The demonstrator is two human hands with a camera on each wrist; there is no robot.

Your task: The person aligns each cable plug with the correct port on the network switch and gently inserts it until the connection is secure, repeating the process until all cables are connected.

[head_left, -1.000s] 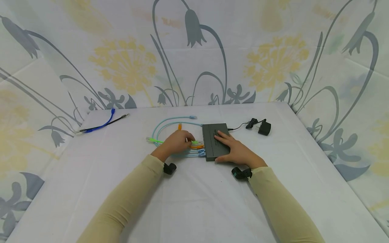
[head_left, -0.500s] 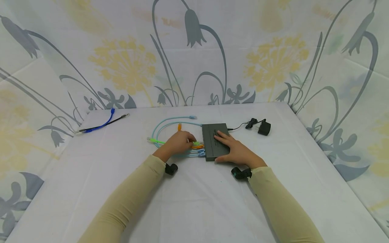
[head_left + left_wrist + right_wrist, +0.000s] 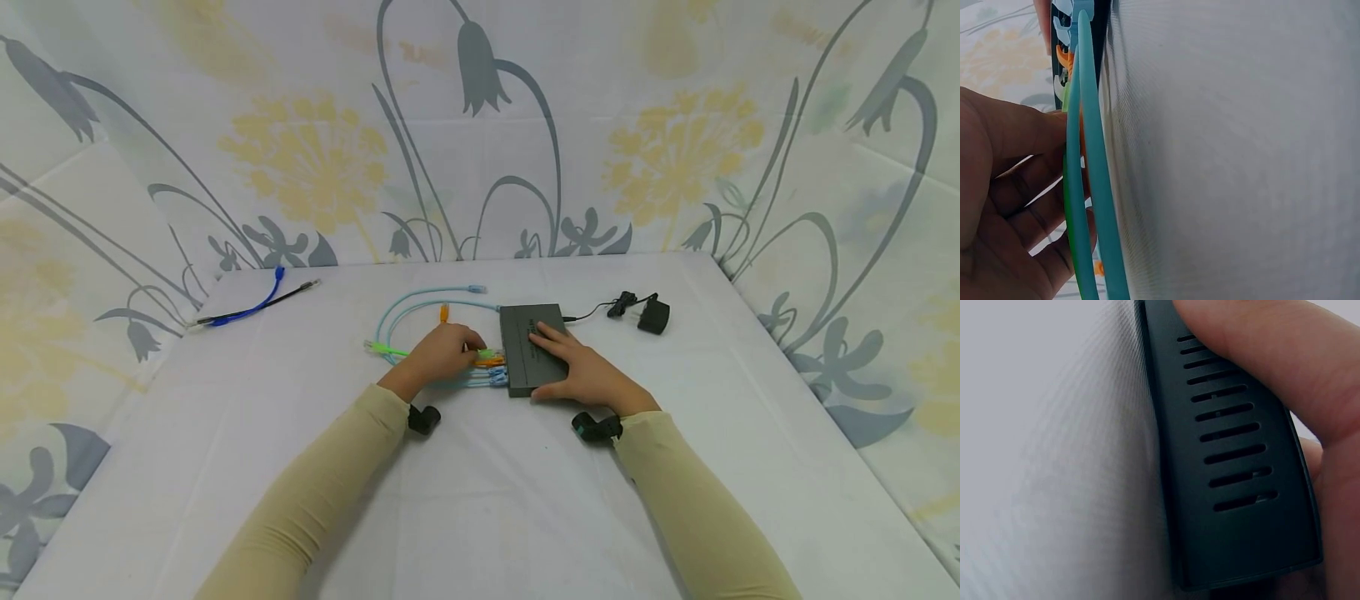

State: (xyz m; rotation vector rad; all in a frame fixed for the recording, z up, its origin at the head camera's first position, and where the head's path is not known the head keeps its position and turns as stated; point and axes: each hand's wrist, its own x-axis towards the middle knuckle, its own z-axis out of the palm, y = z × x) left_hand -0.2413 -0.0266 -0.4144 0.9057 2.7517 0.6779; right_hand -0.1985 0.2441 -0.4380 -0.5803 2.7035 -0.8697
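Note:
Near the middle of the white table lies a dark grey network switch (image 3: 521, 333), its port side facing left. My left hand (image 3: 442, 352) pinches a green network cable (image 3: 388, 349) near its plug, close to the ports. In the left wrist view, light blue cables (image 3: 1099, 162) pass in front of the fingertips and partly hide the pinch. Orange plugs (image 3: 491, 362) and light blue plugs (image 3: 498, 377) sit at the ports beside it. My right hand (image 3: 596, 379) rests with spread fingers on the switch's top, the thumb at its vented near end (image 3: 1229, 437).
A light blue cable's loose plug (image 3: 477, 289) lies behind the left hand, near an orange cable end (image 3: 444, 313). A black power adapter (image 3: 653, 317) joins the switch by a cord on the right. Blue (image 3: 262, 304) and black (image 3: 300, 289) cables lie at the back left.
My left hand has shifted very slightly right, toward the switch, with the green cable. The right hand and the switch stay in place.

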